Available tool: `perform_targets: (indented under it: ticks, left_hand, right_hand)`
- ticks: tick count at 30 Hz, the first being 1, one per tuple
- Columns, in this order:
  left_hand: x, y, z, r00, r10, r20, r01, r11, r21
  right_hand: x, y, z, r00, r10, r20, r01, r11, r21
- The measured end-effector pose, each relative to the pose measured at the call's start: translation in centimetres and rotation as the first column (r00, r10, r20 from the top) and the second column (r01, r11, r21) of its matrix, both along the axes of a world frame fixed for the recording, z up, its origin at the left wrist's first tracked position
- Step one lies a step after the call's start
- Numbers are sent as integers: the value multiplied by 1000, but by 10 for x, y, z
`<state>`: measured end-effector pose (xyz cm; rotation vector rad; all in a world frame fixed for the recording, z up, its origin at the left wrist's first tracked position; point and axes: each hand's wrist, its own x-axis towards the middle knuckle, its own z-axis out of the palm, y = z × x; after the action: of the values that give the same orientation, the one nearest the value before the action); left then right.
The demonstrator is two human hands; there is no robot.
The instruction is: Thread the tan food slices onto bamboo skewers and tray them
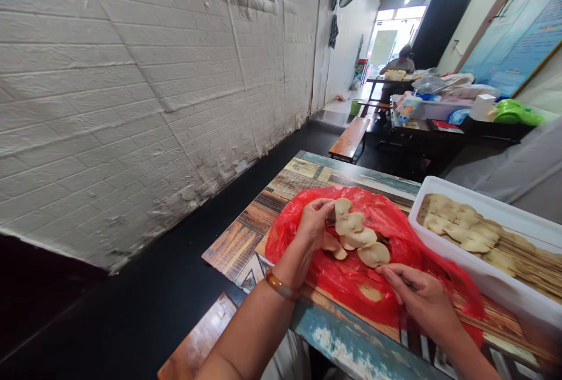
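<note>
A row of overlapping thin, pale round slices [350, 223], probably potato, runs between my two hands above a red plastic bag [290, 216]. My left hand [314, 222], with a brown bangle at the wrist, pinches the slice at the upper end. At the lower end, the fingers of my right hand [410, 289] are closed by the last slice [374, 254], where they seem to grip the end of a thin skewer mostly hidden by slices and fingers. More loose slices [334, 246] lie in the open bag beneath, and one slice [371, 293] shows near its front edge.
To the right, a white plastic tub [419, 207] holds skewered slices with sticks lying side by side. Bare sticks [496, 321] lie on the patterned table [250, 228]. Beyond are a wooden bench [350, 137], a cluttered table, and a seated person [398, 64]. A white brick-pattern wall borders the left.
</note>
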<state>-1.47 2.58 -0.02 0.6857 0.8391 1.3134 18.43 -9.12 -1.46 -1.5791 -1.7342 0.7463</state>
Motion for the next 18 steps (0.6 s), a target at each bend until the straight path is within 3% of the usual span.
perform_targets:
  ticks: [18]
  left_hand:
    - [1,-3,6,999,25,22,-25,999,-24]
  right_hand:
    - [2,1,3,999,27,28,-28,999,19]
